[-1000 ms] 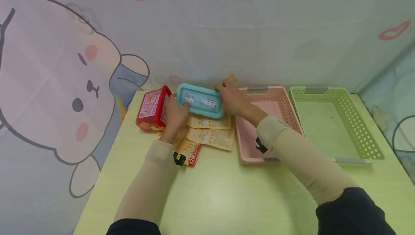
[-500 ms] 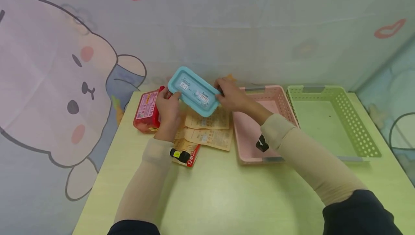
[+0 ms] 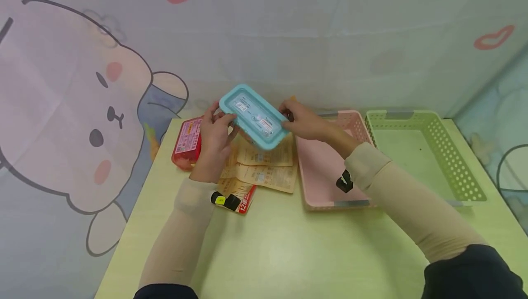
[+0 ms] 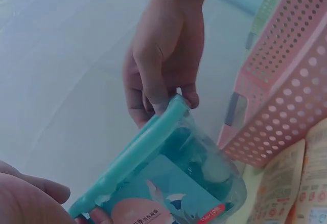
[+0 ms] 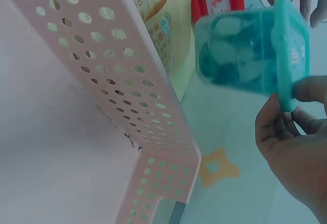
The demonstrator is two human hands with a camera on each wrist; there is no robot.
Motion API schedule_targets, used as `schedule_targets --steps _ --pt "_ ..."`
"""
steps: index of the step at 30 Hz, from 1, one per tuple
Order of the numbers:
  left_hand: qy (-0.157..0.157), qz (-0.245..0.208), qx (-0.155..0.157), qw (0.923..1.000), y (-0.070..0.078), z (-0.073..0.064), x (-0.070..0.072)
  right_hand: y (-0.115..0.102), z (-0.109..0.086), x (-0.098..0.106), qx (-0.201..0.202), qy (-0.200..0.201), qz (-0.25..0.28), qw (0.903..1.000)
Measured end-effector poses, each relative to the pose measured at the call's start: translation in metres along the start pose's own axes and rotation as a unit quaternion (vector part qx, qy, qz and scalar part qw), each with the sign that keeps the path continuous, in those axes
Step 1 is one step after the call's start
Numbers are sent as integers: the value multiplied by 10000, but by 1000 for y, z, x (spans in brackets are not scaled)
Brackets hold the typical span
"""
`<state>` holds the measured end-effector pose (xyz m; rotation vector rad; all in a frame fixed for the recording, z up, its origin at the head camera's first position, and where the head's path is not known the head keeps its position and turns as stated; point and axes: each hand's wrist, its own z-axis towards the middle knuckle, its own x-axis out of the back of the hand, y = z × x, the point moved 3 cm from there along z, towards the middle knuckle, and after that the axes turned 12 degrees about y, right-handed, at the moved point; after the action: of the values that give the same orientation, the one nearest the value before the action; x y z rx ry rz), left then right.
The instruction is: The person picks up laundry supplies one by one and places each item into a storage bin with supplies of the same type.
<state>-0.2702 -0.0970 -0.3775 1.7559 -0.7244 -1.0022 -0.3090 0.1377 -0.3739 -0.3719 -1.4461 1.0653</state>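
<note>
A clear tub of laundry pods with a turquoise lid (image 3: 255, 118) is held up over the tan paper pouches (image 3: 268, 177), lid tilted toward the head camera. My left hand (image 3: 214, 143) grips the lid's left end, thumb on the edge. My right hand (image 3: 307, 124) pinches the rim at the opposite end. Teal pods show through the tub's wall (image 5: 237, 52) in the right wrist view. A printed label (image 4: 163, 191) covers its side in the left wrist view. Left of my left hand stands a red tub (image 3: 187, 145), partly hidden by that hand.
A pink basket (image 3: 321, 184) stands right of the pouches, partly beneath my right forearm. Beside it is a green basket (image 3: 416, 163). A tan packet with a red corner (image 3: 246, 200) lies in front of the pouches. A printed curtain (image 3: 330, 37) hangs behind the table.
Both hands lifted the tub of laundry pods off the pouch area and turned it so its right end dips. Lately it shifted slightly right, with the right forearm moving right too.
</note>
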Motion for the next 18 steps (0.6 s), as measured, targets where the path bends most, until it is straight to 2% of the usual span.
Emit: schedule_targets --steps 5,8,11,14,18 --pt "-249 55 -159 9995 9 -7 -5 -2 -6 10 -395 -208 859 9953" --pt "-445 -36 -222 9988 12 -10 -9 -4 -10 15 -503 -394 1116 9917" --pt "-539 -99 -255 9982 13 -12 -12 -7 -14 19 -669 -503 1248 9886" --pt "-614 -25 -228 9978 13 -13 -13 -11 -16 23 -846 -433 1322 9867" --pt "-820 187 -168 9963 11 -16 -15 -15 -19 29 -869 -288 1131 9894"
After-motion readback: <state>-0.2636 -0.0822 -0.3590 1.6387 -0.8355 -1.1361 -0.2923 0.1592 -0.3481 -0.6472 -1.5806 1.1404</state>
